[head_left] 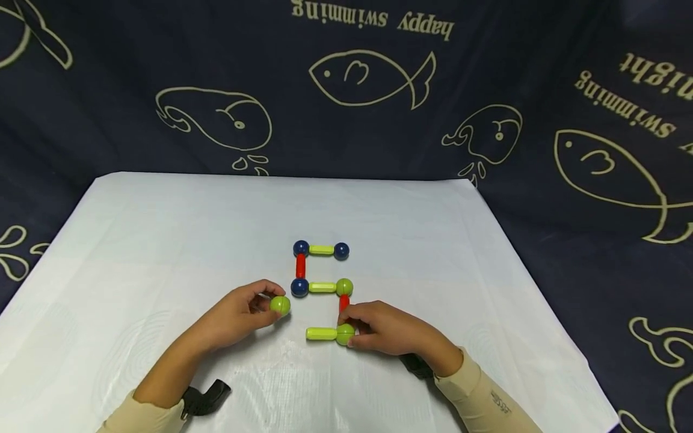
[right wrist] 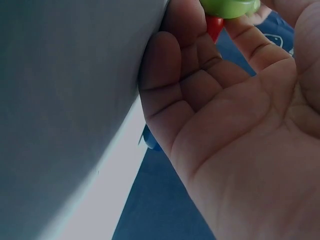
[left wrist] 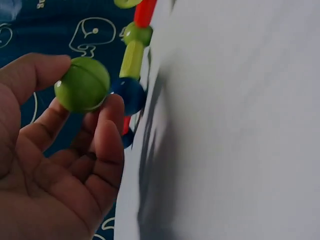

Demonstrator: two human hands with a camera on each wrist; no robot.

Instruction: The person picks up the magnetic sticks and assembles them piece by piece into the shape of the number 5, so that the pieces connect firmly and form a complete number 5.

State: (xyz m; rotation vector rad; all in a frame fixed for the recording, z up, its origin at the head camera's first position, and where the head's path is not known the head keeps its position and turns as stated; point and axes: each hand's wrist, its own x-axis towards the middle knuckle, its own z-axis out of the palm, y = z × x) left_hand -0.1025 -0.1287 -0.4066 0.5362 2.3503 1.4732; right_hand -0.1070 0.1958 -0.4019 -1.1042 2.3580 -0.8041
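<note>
Between thumb and fingertips, my left hand pinches a green ball, also large in the left wrist view. To its right lies an S-shaped chain of rods and balls. At the chain's lower right corner my right hand grips another green ball, its fingers partly covering the red rod above. A yellow-green rod runs left from that ball and ends bare. Higher up are a green ball, a yellow-green rod and a blue ball.
The chain's top has a red rod, a blue ball, a yellow-green rod and another blue ball. A white cloth covers the table. Behind hangs a dark blue curtain with fish drawings.
</note>
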